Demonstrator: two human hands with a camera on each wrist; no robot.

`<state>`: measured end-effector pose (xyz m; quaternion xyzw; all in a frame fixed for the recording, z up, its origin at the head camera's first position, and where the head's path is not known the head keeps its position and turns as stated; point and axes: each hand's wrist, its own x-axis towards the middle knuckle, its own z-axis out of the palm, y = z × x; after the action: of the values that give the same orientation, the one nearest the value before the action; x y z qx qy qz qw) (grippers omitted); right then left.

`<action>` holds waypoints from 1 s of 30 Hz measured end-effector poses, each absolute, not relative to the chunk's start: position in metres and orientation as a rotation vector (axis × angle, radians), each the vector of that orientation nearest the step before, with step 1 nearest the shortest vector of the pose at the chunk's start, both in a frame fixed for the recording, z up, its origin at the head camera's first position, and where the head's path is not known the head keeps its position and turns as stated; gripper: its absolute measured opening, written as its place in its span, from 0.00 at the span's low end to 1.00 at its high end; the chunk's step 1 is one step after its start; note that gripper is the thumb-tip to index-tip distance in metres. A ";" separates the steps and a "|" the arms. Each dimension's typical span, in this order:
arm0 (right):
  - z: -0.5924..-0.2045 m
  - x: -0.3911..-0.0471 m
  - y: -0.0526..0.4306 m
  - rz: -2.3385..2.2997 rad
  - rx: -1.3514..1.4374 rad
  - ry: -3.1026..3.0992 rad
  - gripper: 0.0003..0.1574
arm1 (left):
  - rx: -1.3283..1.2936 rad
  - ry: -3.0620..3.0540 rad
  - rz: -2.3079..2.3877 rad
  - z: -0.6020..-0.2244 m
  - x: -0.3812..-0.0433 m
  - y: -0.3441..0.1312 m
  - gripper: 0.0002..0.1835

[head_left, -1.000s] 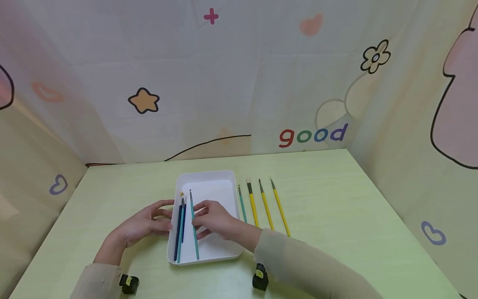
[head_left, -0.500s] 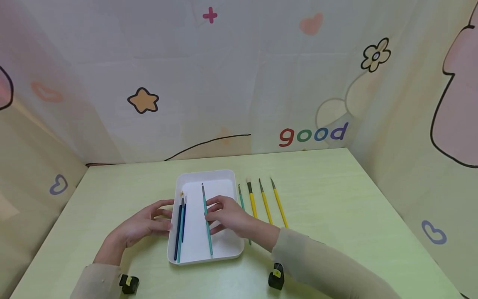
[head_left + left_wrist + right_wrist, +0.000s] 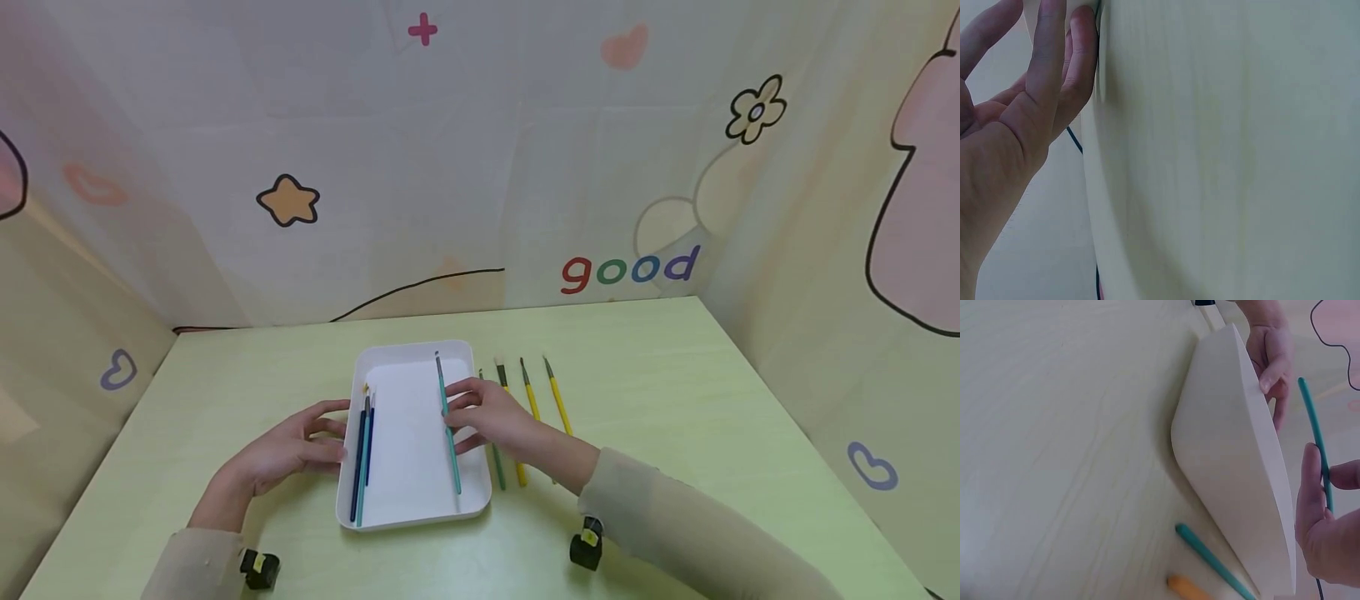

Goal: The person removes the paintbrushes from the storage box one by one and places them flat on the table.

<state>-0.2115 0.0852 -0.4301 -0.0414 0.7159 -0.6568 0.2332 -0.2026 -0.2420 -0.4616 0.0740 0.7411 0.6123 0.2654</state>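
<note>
My right hand [image 3: 498, 417] pinches a turquoise paintbrush [image 3: 453, 471] between thumb and fingers, over the right part of a white tray [image 3: 408, 492]. Its bristles point away from me; in the right wrist view the turquoise handle [image 3: 1312, 412] rises above the tray wall [image 3: 1229, 444]. My left hand [image 3: 281, 454] rests its loosely spread fingers against the tray's left side. Along that side, inside the tray, lie a dark blue paintbrush [image 3: 357, 467], a turquoise paintbrush [image 3: 364, 467] and a shorter blue paintbrush [image 3: 371, 442].
Right of the tray, partly behind my right hand and arm, lie a green-teal paintbrush [image 3: 498, 471] and three yellow paintbrushes, the rightmost yellow paintbrush [image 3: 558, 400] farthest from the tray. A printed cloth [image 3: 480, 167] encloses the pale table [image 3: 712, 417].
My right hand has carried the turquoise paintbrush rightward and slightly away from me, from near the other brushes to the tray's right part. My left hand has stayed at the tray's left side.
</note>
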 end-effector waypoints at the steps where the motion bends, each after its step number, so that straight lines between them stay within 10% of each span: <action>1: -0.430 -0.212 0.089 -1.807 -0.117 1.966 0.27 | 0.200 2.003 1.653 -0.461 -0.203 -0.242 0.44; 30: -0.443 -0.229 0.199 -1.628 -0.008 2.123 0.31 | 0.191 1.990 1.652 -0.461 -0.202 -0.242 0.45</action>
<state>-0.2291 0.1992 -0.4433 -0.0027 0.7722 -0.5919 0.2310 -0.2024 -0.2418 -0.4611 0.0708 0.7388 0.6132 0.2706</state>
